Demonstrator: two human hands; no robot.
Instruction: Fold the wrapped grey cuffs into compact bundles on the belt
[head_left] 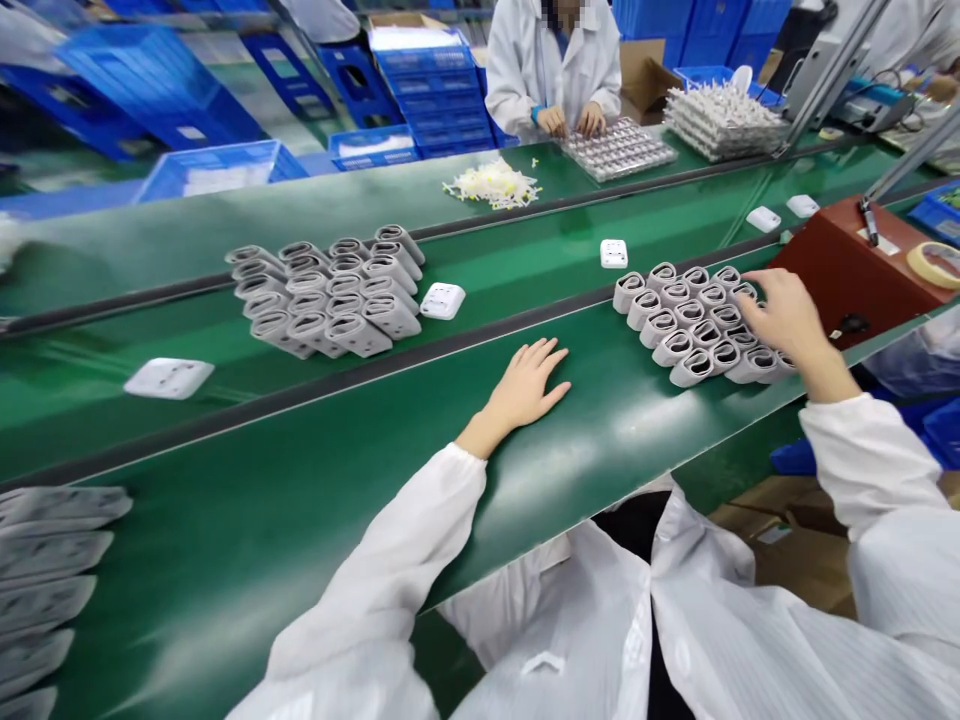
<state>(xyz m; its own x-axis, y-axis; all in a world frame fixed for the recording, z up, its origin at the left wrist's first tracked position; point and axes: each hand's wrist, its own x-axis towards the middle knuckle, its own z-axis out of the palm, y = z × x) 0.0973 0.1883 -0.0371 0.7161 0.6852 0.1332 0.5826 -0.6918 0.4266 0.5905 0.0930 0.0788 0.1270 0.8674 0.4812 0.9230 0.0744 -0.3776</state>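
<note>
My right hand rests with its fingers apart on the far end of a tight block of grey oval plastic housings, standing on the green conveyor belt. It does not clearly lift any of them. My left hand lies flat on the bare belt, fingers spread, touching nothing else. Farther left, on a second belt, stands another block of grey housings, with a white socket faceplate beside it. Flat grey pieces lie in a row at the lower left.
Across the belts, a co-worker in a white coat has both hands at a tray of metal parts. A pile of pale small pieces lies nearby. A brown box with tape stands right; blue crates are stacked behind.
</note>
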